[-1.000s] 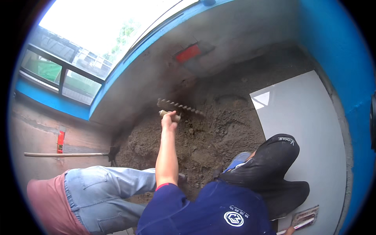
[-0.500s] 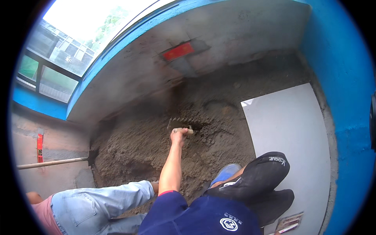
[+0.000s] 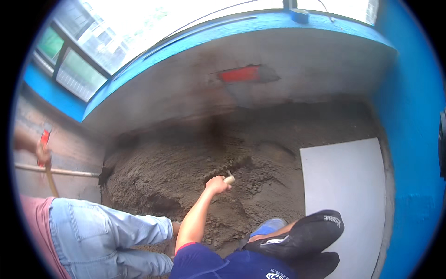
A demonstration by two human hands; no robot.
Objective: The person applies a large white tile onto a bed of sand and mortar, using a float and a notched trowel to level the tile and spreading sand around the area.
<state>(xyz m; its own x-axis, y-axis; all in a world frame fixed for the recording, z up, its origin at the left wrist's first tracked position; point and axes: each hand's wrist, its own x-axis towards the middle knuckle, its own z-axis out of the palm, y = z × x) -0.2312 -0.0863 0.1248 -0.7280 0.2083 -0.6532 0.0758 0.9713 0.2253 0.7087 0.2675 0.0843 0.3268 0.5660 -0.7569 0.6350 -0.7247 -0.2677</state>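
Observation:
My left hand [image 3: 217, 185] is closed around the pale handle of a notched trowel [image 3: 229, 179]. The trowel's dark blade lies against the damp grey-brown mortar [image 3: 186, 181] and is hard to make out there. Mortar covers the floor in uneven heaps around the blade, with a hollow just beyond it. My right hand is out of the picture.
A large pale board [image 3: 344, 181] lies at the right, beside my bent legs [image 3: 297, 232]. On the left, a co-worker in light jeans [image 3: 93, 228] holds a stick-like handle [image 3: 52, 181]. A pole [image 3: 60, 170] runs along the left wall. A low wall [image 3: 176, 88] stands ahead, below the windows.
My view has tilted up, showing more window. My left hand, still gripping the trowel, has turned it, so its toothed edge no longer shows clearly. The co-worker's hand and handle have come into view.

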